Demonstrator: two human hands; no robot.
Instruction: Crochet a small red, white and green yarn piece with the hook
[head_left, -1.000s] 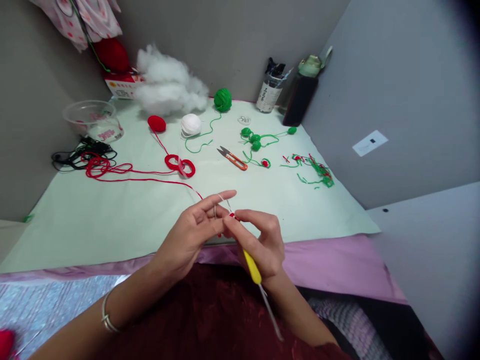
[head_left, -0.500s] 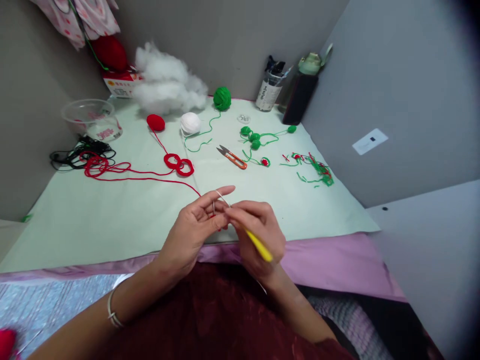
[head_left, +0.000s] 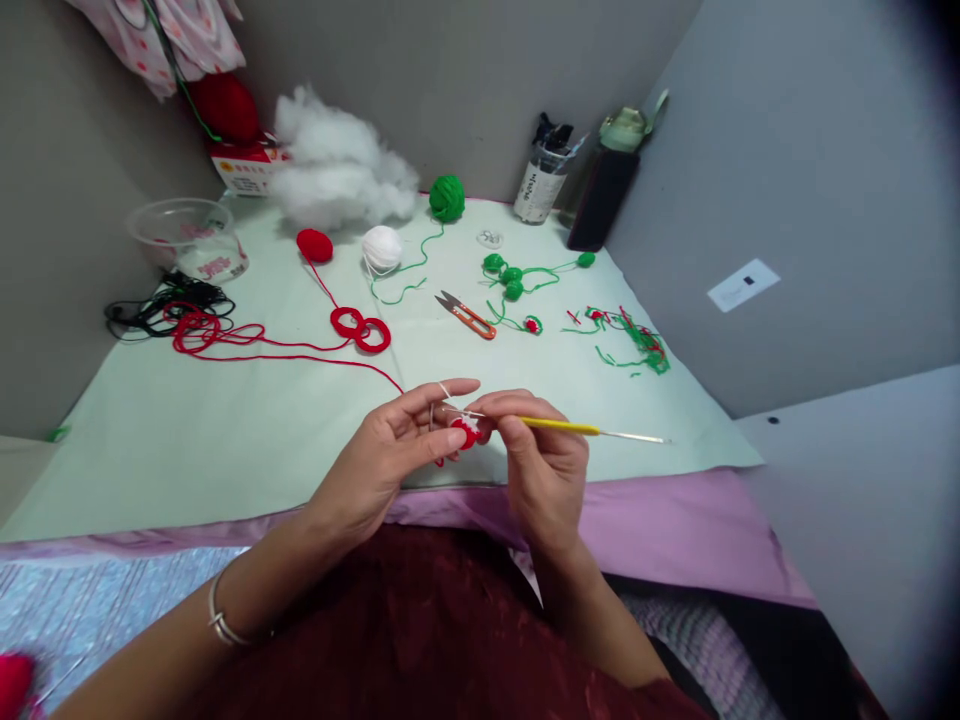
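Observation:
Between the thumb and fingers of my left hand [head_left: 397, 430] is a small red and white crochet piece [head_left: 466, 432]. White yarn [head_left: 444, 390] loops over its raised index finger. My right hand [head_left: 544, 455] grips a crochet hook [head_left: 562, 426] by its yellow handle, which lies nearly level. The thin metal tip points left, at the white upper edge of the piece; whether it sits inside a stitch I cannot tell. A red strand [head_left: 375, 366] runs from the table to my left hand. Both hands are above the table's front edge.
Thread snips [head_left: 466, 315] lie beyond my hands. Two red rings [head_left: 361, 328], a white yarn ball [head_left: 382, 248] and a green yarn ball [head_left: 447, 198] are farther back. Green crochet pieces [head_left: 512, 276] and yarn scraps [head_left: 637, 338] lie right. A clear tub [head_left: 187, 240] stands left.
My right hand has turned and shifted slightly right, swinging the hook from slanting down toward me to nearly level. The red and white piece now shows clearly. My left index finger stays raised.

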